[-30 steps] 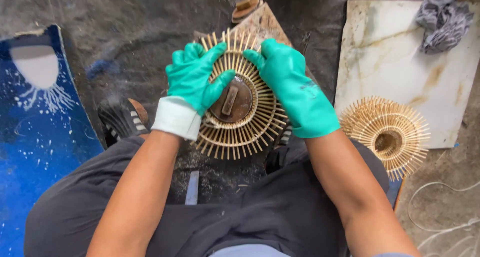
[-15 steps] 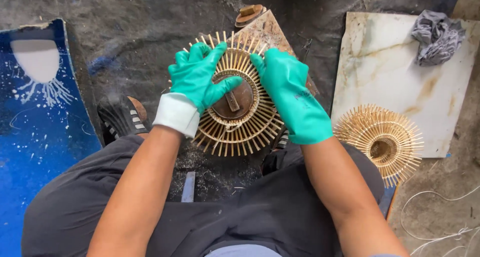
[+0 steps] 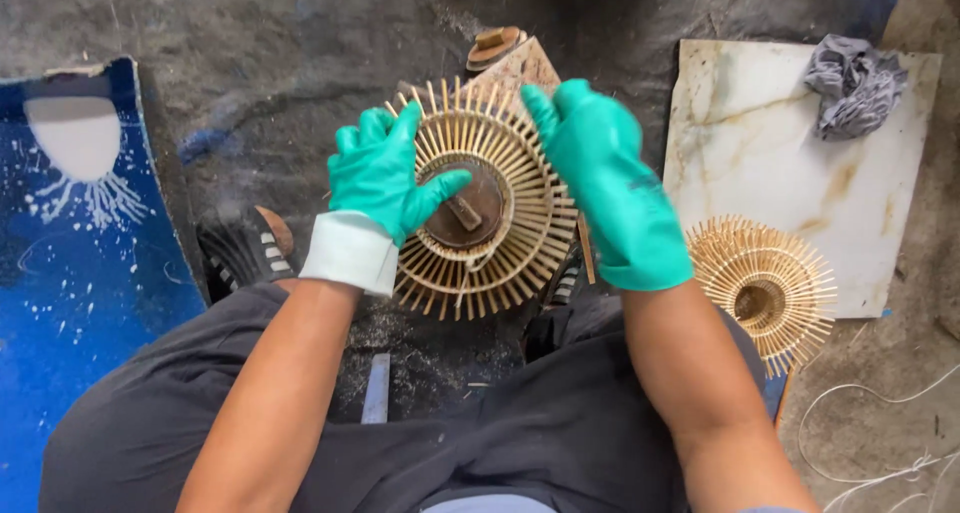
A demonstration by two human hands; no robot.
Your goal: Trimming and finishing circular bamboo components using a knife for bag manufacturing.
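The dark concrete floor (image 3: 250, 53) serves as the workplace, with the person seated low and knees spread so the work sits between the legs. To the left lies a blue paint-splashed sheet (image 3: 70, 303). On the right a pale marble-patterned slab (image 3: 800, 153) lies flat on the floor, likely as a clean resting surface, with a crumpled grey rag (image 3: 855, 83) at its far corner.

At the centre is the radial bamboo-stick disc (image 3: 520, 223), a sunburst of thin sticks around a round brown hub (image 3: 465, 208), propped on a narrow wooden block (image 3: 520, 68) (which seems to raise it off the floor so both hands can get round the rim). The left hand (image 3: 385, 178), in a green rubber glove with a turned-back white cuff, is closed on the disc's left edge, thumb pressing onto the hub, apparently to steady it. The right hand (image 3: 600, 173), gloved the same, lies over the right rim with fingers curled around the sticks, its grip clamped on the disc from that side.

A second, finished-looking stick disc (image 3: 765, 293) lies at the slab's near edge, just beside the right forearm. A sandalled foot (image 3: 245, 248) shows by the left wrist, and a small round wooden piece (image 3: 495, 45) lies beyond the block.
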